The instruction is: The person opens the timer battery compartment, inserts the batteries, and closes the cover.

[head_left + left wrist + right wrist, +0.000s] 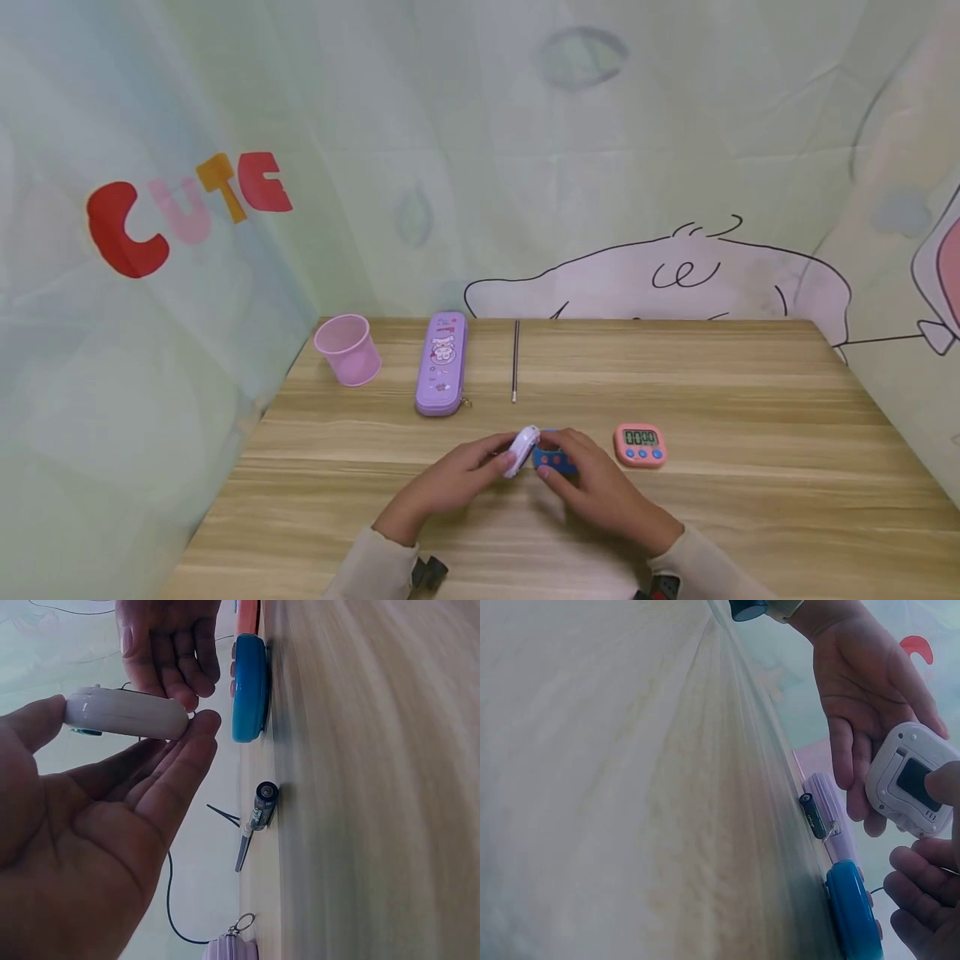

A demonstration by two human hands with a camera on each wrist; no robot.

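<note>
A white digital timer (521, 452) is held up on edge by my left hand (459, 481), thumb on one side and fingers on the other. Its back (891, 776), with a dark rectangular recess, faces the right wrist camera. My right hand (600, 487) hovers close by with loosely bent fingers; its thumb overlaps the timer's back in the right wrist view, and I cannot tell whether it touches. Under that hand, a blue timer (249, 690) with reddish buttons lies on the table. A small dark battery (265, 804) lies near it, hidden from the head view.
An orange timer (640, 445) reading zeros lies right of my right hand. Farther back stand a pink cup (357, 363), a purple pencil case (441, 367) and a thin dark pencil (515, 361). Printed curtains border the wooden table (750, 400) at the back and left.
</note>
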